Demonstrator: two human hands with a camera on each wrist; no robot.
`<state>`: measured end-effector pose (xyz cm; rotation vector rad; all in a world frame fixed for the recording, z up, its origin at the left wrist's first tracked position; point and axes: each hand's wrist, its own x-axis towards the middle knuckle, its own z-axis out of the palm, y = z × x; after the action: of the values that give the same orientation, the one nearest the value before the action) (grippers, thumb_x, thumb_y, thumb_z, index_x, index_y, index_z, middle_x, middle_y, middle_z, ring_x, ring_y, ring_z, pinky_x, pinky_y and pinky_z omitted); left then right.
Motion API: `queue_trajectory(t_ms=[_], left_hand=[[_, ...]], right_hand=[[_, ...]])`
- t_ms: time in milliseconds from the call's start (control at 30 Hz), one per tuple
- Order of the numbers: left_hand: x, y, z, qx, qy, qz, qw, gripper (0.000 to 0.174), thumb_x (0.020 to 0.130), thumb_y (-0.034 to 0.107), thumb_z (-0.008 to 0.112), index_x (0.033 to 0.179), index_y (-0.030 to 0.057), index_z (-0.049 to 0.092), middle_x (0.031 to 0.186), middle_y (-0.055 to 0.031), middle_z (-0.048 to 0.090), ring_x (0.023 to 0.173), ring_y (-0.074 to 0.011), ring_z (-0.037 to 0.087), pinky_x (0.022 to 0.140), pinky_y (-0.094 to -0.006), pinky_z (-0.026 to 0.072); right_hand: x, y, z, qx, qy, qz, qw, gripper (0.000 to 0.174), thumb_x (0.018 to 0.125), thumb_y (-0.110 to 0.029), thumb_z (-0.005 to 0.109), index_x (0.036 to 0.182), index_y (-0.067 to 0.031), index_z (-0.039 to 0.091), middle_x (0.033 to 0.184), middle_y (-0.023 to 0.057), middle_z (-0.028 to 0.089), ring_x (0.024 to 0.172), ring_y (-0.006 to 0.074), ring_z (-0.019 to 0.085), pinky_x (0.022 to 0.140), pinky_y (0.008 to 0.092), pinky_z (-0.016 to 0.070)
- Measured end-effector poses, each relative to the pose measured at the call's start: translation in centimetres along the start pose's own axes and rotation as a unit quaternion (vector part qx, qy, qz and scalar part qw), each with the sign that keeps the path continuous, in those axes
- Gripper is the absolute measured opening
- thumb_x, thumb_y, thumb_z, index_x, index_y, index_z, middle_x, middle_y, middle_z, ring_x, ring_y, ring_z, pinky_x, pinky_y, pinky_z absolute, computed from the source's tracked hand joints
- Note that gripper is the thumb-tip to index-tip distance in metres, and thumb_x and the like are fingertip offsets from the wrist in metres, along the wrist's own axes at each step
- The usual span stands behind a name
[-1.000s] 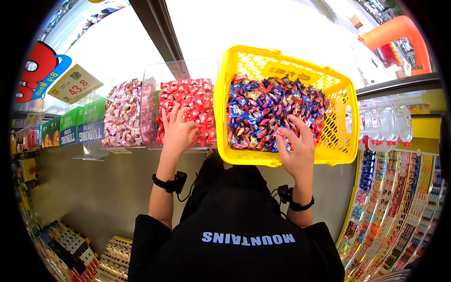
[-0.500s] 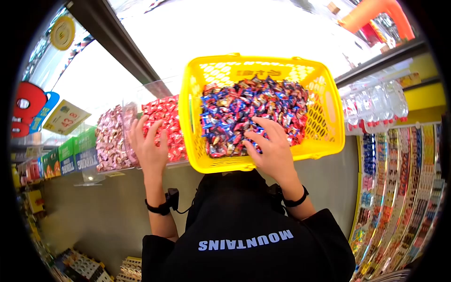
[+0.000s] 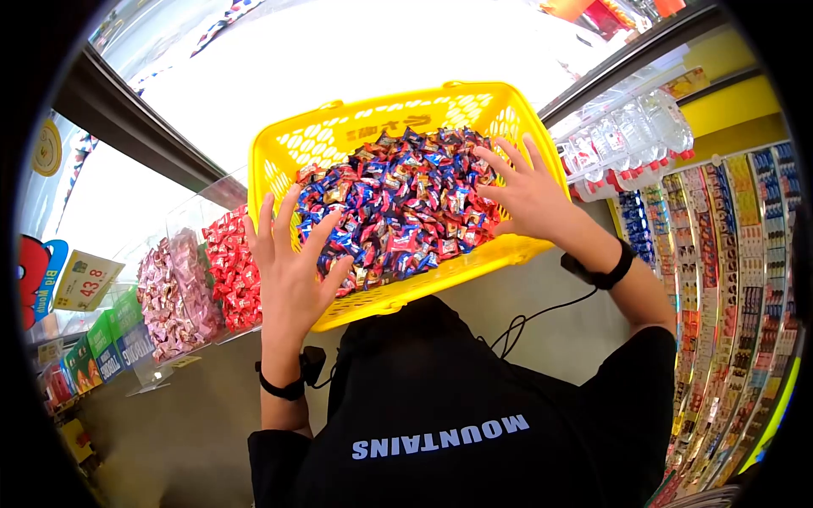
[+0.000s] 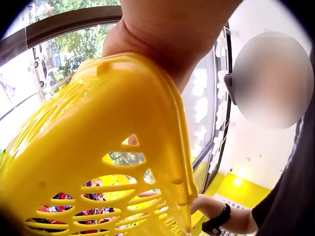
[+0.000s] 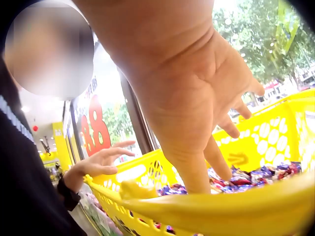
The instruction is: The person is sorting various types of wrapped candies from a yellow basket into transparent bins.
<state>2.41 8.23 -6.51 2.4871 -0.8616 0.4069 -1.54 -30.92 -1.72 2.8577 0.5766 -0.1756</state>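
Note:
A yellow plastic basket [image 3: 457,262] with perforated walls holds a heap of wrapped candies [image 3: 406,190] in blue, red and gold. My left hand [image 3: 292,275] is at the basket's left rim, fingers spread and fairly straight, the thumb reaching over the candies. In the left wrist view, the basket wall [image 4: 118,113] hides most of that hand. At the right end of the heap my right hand [image 3: 538,199] spreads its fingers over the candies, palm down. The right wrist view shows this hand [image 5: 197,98] above the basket's inside, gripping nothing.
Left of the basket stand clear bins of red-wrapped candies [image 3: 233,271] and pink-wrapped candies [image 3: 169,296], with a price sign [image 3: 87,281] farther left. Bottles [image 3: 631,135] stand at the right, above racks of small packets [image 3: 720,254]. A window frame [image 3: 140,127] runs behind.
The basket now sits farther left and tilted in the head view, overlapping more of the red candy bin. My right hand has moved from the front middle of the heap to its right end, fingers spreading.

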Motion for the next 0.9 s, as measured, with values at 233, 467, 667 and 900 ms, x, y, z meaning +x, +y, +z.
queue_trajectory(t_ms=[233, 467, 667, 900], left_hand=[[0.0, 0.2, -0.1, 0.011, -0.004, -0.018, 1.000, 0.062, 0.080, 0.028, 0.088, 0.140, 0.0238, 0.071, 0.170, -0.0164, 0.036, 0.162, -0.0436, 0.023, 0.133, -0.0660, 0.0108], [-0.1, 0.3, -0.2, 0.018, -0.005, -0.019, 1.000, 0.061, 0.080, 0.028, 0.089, 0.138, 0.0227, 0.072, 0.169, -0.0163, 0.037, 0.162, -0.0440, 0.023, 0.132, -0.0673, 0.0114], [-0.1, 0.3, -0.1, 0.027, -0.007, -0.015, 0.999, 0.062, 0.081, 0.029, 0.089, 0.140, 0.0235, 0.071, 0.170, -0.0167, 0.036, 0.162, -0.0434, 0.023, 0.132, -0.0670, 0.0112], [-0.1, 0.3, 0.0, 0.030, -0.015, -0.009, 0.999, 0.061, 0.082, 0.031, 0.088, 0.140, 0.0237, 0.071, 0.171, -0.0179, 0.035, 0.163, -0.0432, 0.022, 0.132, -0.0658, 0.0116]], right_hand=[[3.9, 3.4, 3.2, -0.089, -0.238, -0.048, 0.966, 0.082, 0.063, -0.063, 0.094, 0.137, -0.0318, 0.076, 0.177, 0.0122, 0.031, 0.165, 0.0428, 0.018, 0.128, 0.0745, 0.0132], [6.4, 4.1, 6.0, -0.088, -0.299, -0.055, 0.949, 0.065, 0.072, -0.053, 0.092, 0.130, -0.0257, 0.080, 0.177, 0.0188, 0.030, 0.165, 0.0491, 0.014, 0.124, 0.0796, 0.0147], [6.7, 4.0, 7.0, -0.086, -0.375, -0.064, 0.921, 0.069, 0.075, -0.053, 0.091, 0.138, -0.0293, 0.076, 0.179, 0.0220, 0.022, 0.166, 0.0520, 0.005, 0.122, 0.0843, 0.0085], [6.8, 2.7, 7.9, -0.075, -0.435, -0.093, 0.892, 0.070, 0.077, -0.061, 0.089, 0.142, -0.0378, 0.073, 0.180, 0.0222, 0.018, 0.165, 0.0533, -0.004, 0.118, 0.0877, 0.0098]])
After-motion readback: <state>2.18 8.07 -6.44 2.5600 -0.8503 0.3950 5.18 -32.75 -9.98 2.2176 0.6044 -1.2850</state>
